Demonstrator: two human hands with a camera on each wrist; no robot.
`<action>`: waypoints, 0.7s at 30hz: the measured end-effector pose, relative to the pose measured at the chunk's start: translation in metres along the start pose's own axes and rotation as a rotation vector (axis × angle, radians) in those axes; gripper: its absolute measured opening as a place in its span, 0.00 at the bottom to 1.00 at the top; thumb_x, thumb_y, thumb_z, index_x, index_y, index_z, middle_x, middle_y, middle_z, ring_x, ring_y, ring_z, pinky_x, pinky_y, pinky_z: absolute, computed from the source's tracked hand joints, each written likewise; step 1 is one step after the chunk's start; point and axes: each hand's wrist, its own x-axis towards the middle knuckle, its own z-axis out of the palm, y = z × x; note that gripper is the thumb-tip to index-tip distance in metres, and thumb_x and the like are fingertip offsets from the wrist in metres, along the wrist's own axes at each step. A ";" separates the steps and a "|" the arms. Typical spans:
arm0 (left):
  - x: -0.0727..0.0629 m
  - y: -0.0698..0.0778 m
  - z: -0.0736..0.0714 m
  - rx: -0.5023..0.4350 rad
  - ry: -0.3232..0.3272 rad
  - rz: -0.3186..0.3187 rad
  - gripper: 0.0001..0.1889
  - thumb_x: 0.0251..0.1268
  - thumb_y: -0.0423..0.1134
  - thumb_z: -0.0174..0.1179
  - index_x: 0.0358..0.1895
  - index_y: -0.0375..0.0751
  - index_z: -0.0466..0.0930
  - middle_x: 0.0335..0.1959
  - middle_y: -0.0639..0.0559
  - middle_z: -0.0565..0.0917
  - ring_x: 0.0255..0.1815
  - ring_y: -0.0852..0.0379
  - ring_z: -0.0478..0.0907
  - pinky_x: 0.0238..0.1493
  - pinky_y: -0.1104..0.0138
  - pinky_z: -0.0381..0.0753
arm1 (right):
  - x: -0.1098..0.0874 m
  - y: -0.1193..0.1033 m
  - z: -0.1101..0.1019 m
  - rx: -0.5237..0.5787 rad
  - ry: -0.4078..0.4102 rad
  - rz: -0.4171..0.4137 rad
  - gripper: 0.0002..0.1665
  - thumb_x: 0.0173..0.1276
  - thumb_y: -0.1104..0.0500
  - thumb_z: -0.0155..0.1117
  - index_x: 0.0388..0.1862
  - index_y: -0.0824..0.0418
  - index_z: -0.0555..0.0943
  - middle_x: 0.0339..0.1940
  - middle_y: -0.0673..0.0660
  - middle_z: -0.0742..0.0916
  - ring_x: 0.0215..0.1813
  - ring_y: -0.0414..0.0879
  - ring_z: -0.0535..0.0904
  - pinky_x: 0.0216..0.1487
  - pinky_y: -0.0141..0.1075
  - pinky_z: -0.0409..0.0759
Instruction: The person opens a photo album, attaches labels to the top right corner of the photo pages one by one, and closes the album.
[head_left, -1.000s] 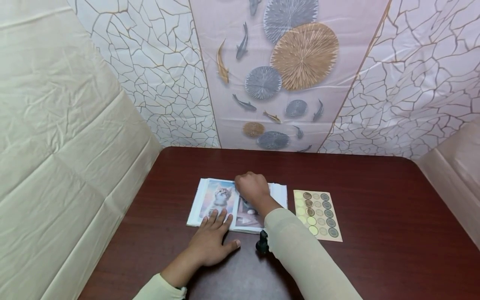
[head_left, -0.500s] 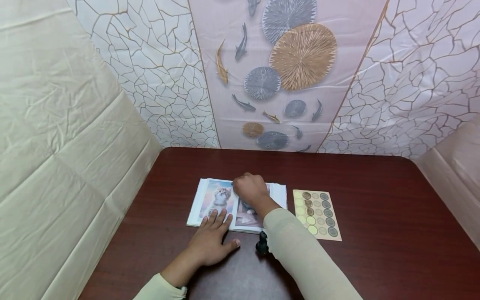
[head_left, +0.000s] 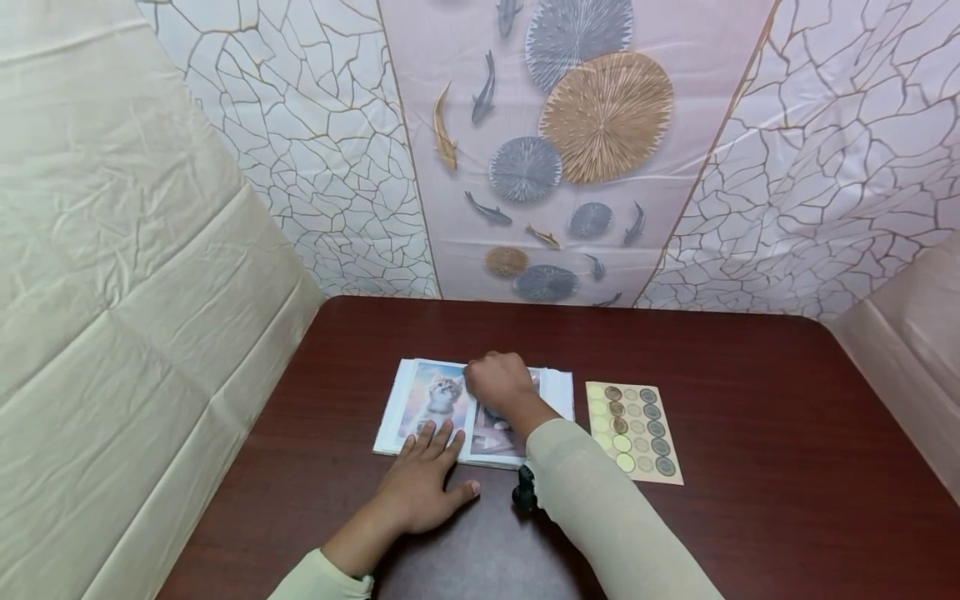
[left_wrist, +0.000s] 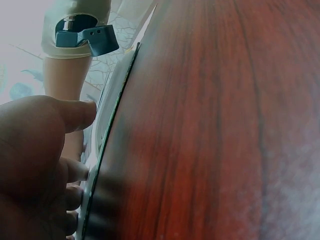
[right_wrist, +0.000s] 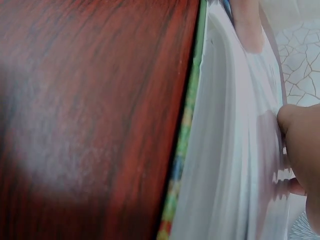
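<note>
A photo album [head_left: 558, 396] lies spread on the table, with a kitten picture [head_left: 442, 392] on its left page. Another picture [head_left: 491, 437] on the right page is partly covered. My left hand [head_left: 422, 487] lies flat, its fingertips on the left page's lower edge and its thumb spread over the table. My right hand [head_left: 502, 382] is curled on the upper right page near the middle fold. In the right wrist view, the right hand's thumb [right_wrist: 287, 119] and bent fingers touch the glossy page [right_wrist: 267, 145]. I see nothing held there, though the palm side is partly hidden.
To the album's right lies a cream sheet of round coin-like stickers [head_left: 636, 433]. A dark wrist camera mount [head_left: 525, 489] hangs under the right sleeve [head_left: 600, 500]. The brown table [head_left: 780, 433] meets a patterned cloth backdrop [head_left: 540, 217] at its far edge.
My right hand has shifted slightly left toward the album's fold, then stayed about there. The left hand and the album keep their places.
</note>
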 end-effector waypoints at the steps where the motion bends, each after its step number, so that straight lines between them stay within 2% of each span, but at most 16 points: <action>1: 0.000 0.000 0.000 0.000 -0.002 -0.001 0.42 0.74 0.65 0.53 0.81 0.42 0.58 0.82 0.41 0.53 0.82 0.37 0.43 0.78 0.43 0.44 | -0.001 0.000 -0.001 0.007 -0.006 -0.008 0.12 0.77 0.49 0.58 0.39 0.45 0.88 0.23 0.46 0.82 0.29 0.43 0.77 0.27 0.41 0.79; 3: 0.000 0.001 -0.001 0.000 -0.003 -0.001 0.42 0.74 0.65 0.53 0.81 0.42 0.58 0.82 0.41 0.53 0.82 0.37 0.43 0.78 0.43 0.45 | -0.003 0.002 -0.003 0.024 -0.030 -0.026 0.16 0.79 0.47 0.53 0.44 0.46 0.88 0.31 0.47 0.85 0.36 0.44 0.81 0.33 0.42 0.81; 5: -0.001 0.001 -0.001 0.000 -0.006 -0.004 0.43 0.74 0.65 0.53 0.81 0.42 0.58 0.82 0.41 0.53 0.82 0.37 0.43 0.78 0.43 0.45 | -0.005 0.003 -0.005 0.040 -0.082 -0.045 0.23 0.81 0.44 0.46 0.56 0.48 0.86 0.47 0.49 0.88 0.51 0.46 0.83 0.47 0.45 0.83; 7: -0.001 0.001 -0.001 0.000 -0.010 -0.008 0.43 0.73 0.65 0.52 0.81 0.42 0.57 0.82 0.41 0.53 0.82 0.38 0.43 0.78 0.43 0.44 | -0.009 0.005 -0.007 0.065 -0.160 -0.062 0.29 0.83 0.41 0.39 0.69 0.49 0.79 0.65 0.50 0.83 0.68 0.47 0.75 0.64 0.47 0.76; 9: -0.002 0.001 0.000 0.000 -0.010 -0.014 0.43 0.73 0.66 0.53 0.81 0.42 0.57 0.82 0.41 0.52 0.82 0.38 0.42 0.78 0.43 0.44 | -0.013 0.006 -0.009 0.097 -0.237 -0.068 0.34 0.84 0.39 0.33 0.79 0.49 0.68 0.77 0.50 0.73 0.79 0.48 0.62 0.75 0.49 0.62; 11: -0.002 0.001 0.001 0.002 -0.002 -0.014 0.43 0.73 0.66 0.53 0.81 0.42 0.57 0.82 0.41 0.53 0.82 0.38 0.43 0.78 0.42 0.44 | -0.018 0.007 -0.010 0.131 -0.291 -0.066 0.36 0.84 0.37 0.30 0.83 0.49 0.60 0.81 0.50 0.66 0.83 0.48 0.52 0.79 0.50 0.53; 13: -0.002 -0.001 0.004 0.013 0.010 -0.009 0.44 0.72 0.66 0.53 0.81 0.42 0.57 0.82 0.41 0.53 0.82 0.38 0.43 0.78 0.42 0.44 | -0.023 0.007 -0.010 0.147 -0.319 -0.063 0.38 0.84 0.35 0.29 0.85 0.49 0.54 0.83 0.49 0.61 0.84 0.47 0.47 0.80 0.51 0.49; 18: -0.001 -0.003 0.008 0.015 0.046 0.011 0.44 0.72 0.66 0.53 0.81 0.41 0.58 0.81 0.40 0.55 0.82 0.37 0.45 0.78 0.42 0.44 | -0.032 0.006 -0.010 0.155 -0.317 -0.055 0.44 0.80 0.29 0.29 0.86 0.50 0.47 0.85 0.50 0.54 0.84 0.48 0.41 0.80 0.52 0.47; 21: -0.001 -0.001 0.008 0.005 0.050 0.011 0.44 0.72 0.65 0.54 0.80 0.40 0.59 0.81 0.39 0.55 0.82 0.36 0.45 0.77 0.41 0.45 | -0.036 0.006 -0.009 0.183 -0.296 -0.046 0.46 0.79 0.27 0.30 0.86 0.50 0.46 0.85 0.52 0.53 0.84 0.48 0.40 0.80 0.53 0.47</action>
